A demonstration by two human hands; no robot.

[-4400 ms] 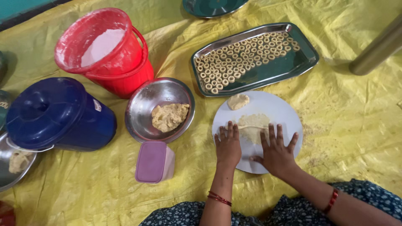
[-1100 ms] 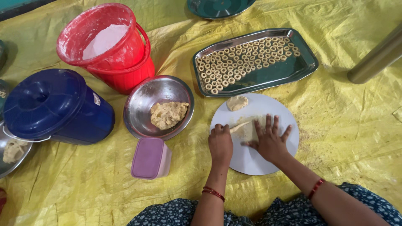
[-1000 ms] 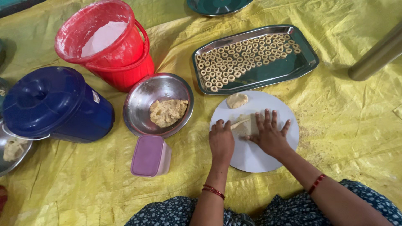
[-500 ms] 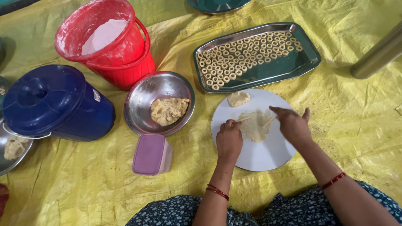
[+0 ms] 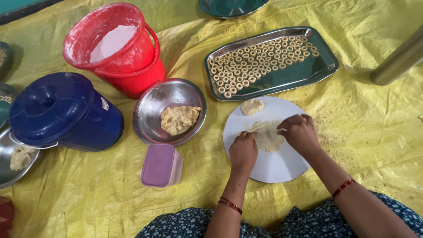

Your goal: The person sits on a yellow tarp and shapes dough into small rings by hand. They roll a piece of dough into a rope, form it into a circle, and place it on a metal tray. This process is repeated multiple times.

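Observation:
A white round plate (image 5: 273, 169) lies on the yellow sheet in front of me. On it sit a crumbly flat patch of dough (image 5: 269, 139) and, at its far edge, a small dough lump (image 5: 252, 106). My left hand (image 5: 243, 150) rests on the plate's left side, fingers curled and pinching one end of a thin dough strand (image 5: 257, 128). My right hand (image 5: 300, 133) is curled over the plate's right side, its fingertips at the strand's other end. Just beyond the plate is a steel tray (image 5: 308, 72) filled with several rows of small dough rings (image 5: 255, 59).
A steel bowl (image 5: 152, 105) with a dough mass (image 5: 179, 119) stands left of the plate. A purple lidded box (image 5: 161, 165) is below it. A red bucket (image 5: 128, 66) of flour, a blue lidded container (image 5: 61, 110) and a steel dish (image 5: 9, 154) stand further left.
My hands were flat, side by side on the dough. They have since drawn apart and curled, and a thin strand now runs between their fingertips.

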